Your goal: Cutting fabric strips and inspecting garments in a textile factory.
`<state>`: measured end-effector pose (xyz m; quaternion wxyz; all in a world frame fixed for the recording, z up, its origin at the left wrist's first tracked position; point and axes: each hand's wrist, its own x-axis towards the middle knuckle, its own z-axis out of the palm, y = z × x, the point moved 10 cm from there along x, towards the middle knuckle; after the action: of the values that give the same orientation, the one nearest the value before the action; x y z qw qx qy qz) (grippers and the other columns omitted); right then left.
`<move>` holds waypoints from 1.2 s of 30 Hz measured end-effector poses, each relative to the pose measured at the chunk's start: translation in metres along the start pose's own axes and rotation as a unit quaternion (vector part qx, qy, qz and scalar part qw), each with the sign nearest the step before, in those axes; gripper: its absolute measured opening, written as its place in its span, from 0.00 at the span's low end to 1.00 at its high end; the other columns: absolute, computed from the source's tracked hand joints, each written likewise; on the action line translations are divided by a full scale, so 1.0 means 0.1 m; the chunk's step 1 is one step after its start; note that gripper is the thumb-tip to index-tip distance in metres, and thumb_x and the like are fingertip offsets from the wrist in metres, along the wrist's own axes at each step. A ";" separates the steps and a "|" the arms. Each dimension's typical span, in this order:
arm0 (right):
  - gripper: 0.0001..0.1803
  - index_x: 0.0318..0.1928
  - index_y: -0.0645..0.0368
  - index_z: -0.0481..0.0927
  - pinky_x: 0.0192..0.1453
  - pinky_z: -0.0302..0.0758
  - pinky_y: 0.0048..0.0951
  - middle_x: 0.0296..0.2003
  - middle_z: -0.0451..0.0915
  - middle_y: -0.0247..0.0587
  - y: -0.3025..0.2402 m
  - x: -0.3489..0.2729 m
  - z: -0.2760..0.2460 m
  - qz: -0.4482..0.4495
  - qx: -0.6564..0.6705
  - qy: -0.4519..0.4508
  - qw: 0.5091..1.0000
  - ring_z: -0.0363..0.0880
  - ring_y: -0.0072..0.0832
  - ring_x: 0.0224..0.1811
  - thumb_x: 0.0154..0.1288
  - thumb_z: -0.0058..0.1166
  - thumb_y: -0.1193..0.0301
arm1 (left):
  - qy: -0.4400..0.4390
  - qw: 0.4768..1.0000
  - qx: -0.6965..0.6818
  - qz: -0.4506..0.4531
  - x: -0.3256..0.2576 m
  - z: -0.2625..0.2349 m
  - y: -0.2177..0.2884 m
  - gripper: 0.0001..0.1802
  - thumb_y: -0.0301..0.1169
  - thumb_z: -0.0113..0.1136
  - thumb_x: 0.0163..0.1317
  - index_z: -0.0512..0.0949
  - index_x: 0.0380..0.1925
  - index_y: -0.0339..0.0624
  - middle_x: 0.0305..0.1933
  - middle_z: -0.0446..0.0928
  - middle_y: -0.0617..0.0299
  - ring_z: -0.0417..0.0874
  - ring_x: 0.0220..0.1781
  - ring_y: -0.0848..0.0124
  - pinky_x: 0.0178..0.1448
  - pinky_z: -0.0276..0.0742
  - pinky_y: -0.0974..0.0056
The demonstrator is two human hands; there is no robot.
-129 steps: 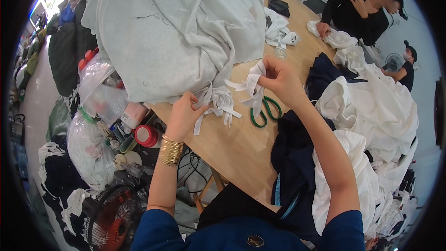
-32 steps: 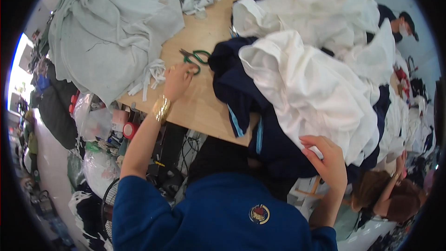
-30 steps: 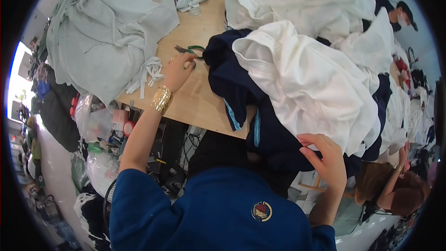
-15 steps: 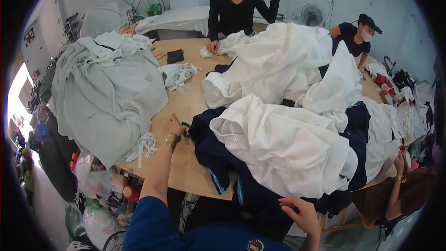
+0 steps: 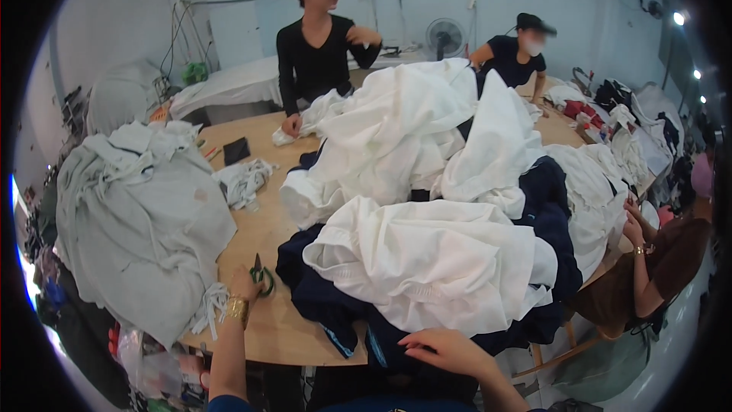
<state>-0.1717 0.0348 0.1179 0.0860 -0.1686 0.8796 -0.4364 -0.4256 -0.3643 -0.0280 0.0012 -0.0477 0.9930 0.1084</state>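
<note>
A grey cloth heap [image 5: 145, 236] is filling the frame's left; white garments [image 5: 427, 267] and navy cloth [image 5: 316, 290] are crowding the centre, bordering green-handled scissors [image 5: 259, 268] at lower left. Their blades are pointing toward the top, long axis nearly vertical. The left hand [image 5: 244, 285] is lying beside them, its grasp unclear; the right hand's [image 5: 448, 351] fingers are extending loosely, released, at bottom centre.

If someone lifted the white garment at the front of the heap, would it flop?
Probably: the white garment lies in soft, sagging folds, so it would likely droop rather than hold its shape. It seems unlikely to roll if pushed, being slumped and wrinkled. It might drag the navy cloth along, since it rests on it.
</note>
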 end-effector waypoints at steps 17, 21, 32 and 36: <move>0.16 0.50 0.57 0.71 0.45 0.71 0.28 0.39 0.78 0.41 -0.03 0.03 0.43 -0.039 0.100 -0.064 0.992 0.76 0.33 0.39 0.66 0.45 0.63 | -0.193 0.713 -0.668 -0.089 -0.90 -0.10 0.17 0.21 0.40 0.48 0.61 0.71 0.47 0.34 0.43 0.76 0.51 0.81 0.39 0.63 0.39 0.80 0.60; 0.19 0.55 0.56 0.69 0.45 0.71 0.24 0.39 0.78 0.37 -0.02 0.20 0.56 0.007 0.203 -0.024 0.979 0.76 0.23 0.39 0.65 0.47 0.65 | -0.257 0.631 -0.731 0.030 -1.67 -0.30 1.19 0.23 0.43 0.52 0.61 0.68 0.49 0.37 0.44 0.76 0.51 0.80 0.43 0.59 0.44 0.80 0.56; 0.14 0.45 0.59 0.76 0.45 0.73 0.31 0.39 0.78 0.44 -0.55 0.64 1.36 -0.098 0.010 -0.208 0.973 0.78 0.37 0.40 0.61 0.52 0.64 | 0.094 0.605 -0.784 -0.101 -2.40 -0.44 -0.03 0.20 0.38 0.55 0.60 0.69 0.49 0.39 0.45 0.75 0.59 0.78 0.43 0.71 0.44 0.78 0.65; 0.14 0.45 0.59 0.76 0.43 0.73 0.25 0.38 0.79 0.43 -0.52 0.63 1.64 -0.030 0.028 -0.258 0.965 0.79 0.30 0.39 0.58 0.55 0.72 | 0.226 0.408 -0.868 -0.172 -2.89 -0.31 -0.80 0.20 0.42 0.52 0.62 0.69 0.47 0.39 0.47 0.75 0.57 0.79 0.45 0.68 0.44 0.78 0.65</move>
<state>-0.1698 -0.1392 0.0597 0.3014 -0.2994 0.8096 -0.4051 -0.1304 -0.4218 -0.0118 -0.2469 -0.2161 0.3032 0.8947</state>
